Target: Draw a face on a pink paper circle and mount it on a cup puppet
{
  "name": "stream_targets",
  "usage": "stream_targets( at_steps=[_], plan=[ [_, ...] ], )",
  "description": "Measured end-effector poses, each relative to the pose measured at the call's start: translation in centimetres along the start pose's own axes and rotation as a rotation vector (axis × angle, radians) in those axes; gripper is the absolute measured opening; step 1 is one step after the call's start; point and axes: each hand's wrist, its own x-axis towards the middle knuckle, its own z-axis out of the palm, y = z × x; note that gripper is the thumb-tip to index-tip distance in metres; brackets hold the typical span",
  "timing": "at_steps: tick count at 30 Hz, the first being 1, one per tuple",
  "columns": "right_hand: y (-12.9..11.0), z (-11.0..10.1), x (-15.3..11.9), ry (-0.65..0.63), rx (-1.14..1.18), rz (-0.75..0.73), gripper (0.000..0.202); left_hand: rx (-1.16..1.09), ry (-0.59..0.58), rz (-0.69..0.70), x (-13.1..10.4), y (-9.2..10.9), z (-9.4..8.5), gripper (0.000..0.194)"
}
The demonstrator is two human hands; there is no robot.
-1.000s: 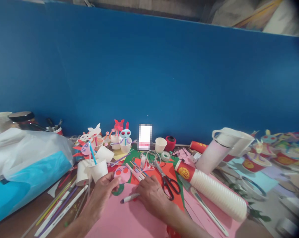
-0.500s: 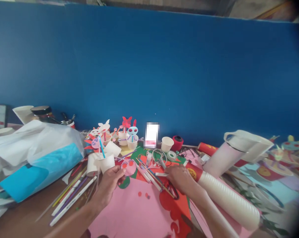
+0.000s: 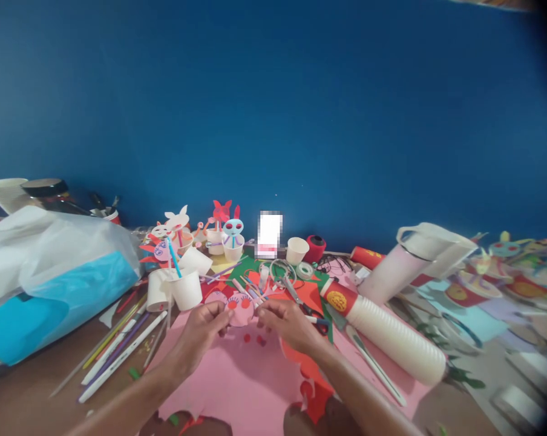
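My left hand point(image 3: 210, 318) pinches the edge of a round pink paper face point(image 3: 241, 312) with red dot eyes and drawn lashes. Close to the disc's right edge is my right hand point(image 3: 280, 318), its fingers pinched together; a thin pale piece seems to show at the fingertips, too small to name. Both hands are above a cut pink paper sheet point(image 3: 250, 387), on which small red dots point(image 3: 247, 338) lie. Behind the left fingers, a second pink paper face point(image 3: 215, 297) is partly hidden.
White paper cups point(image 3: 186, 290) and paper animal figures point(image 3: 233, 229) stand at the back left. Pens point(image 3: 123, 357) lie at left beside a plastic bag point(image 3: 83, 260). Scissors point(image 3: 292, 289), a tape roll point(image 3: 305, 270), a cup stack point(image 3: 396, 342) and a pitcher point(image 3: 396, 269) are rightward.
My right hand has come left from the pens and scissors to the pink paper face. My left hand still holds the face. The view has shifted slightly.
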Motion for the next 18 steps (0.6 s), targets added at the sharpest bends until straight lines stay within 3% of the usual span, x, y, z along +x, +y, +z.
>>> stream_targets(
  at_steps=[4,18],
  plan=[
    [1.1,1.3,0.3,-0.044,0.126,0.037,0.018,0.031,-0.008,0.029,0.0,0.1,0.2,0.035],
    [2.1,2.1,0.5,0.04,0.095,0.06,0.022,0.027,0.004,-0.004,-0.3,-0.3,0.9,0.033]
  ],
)
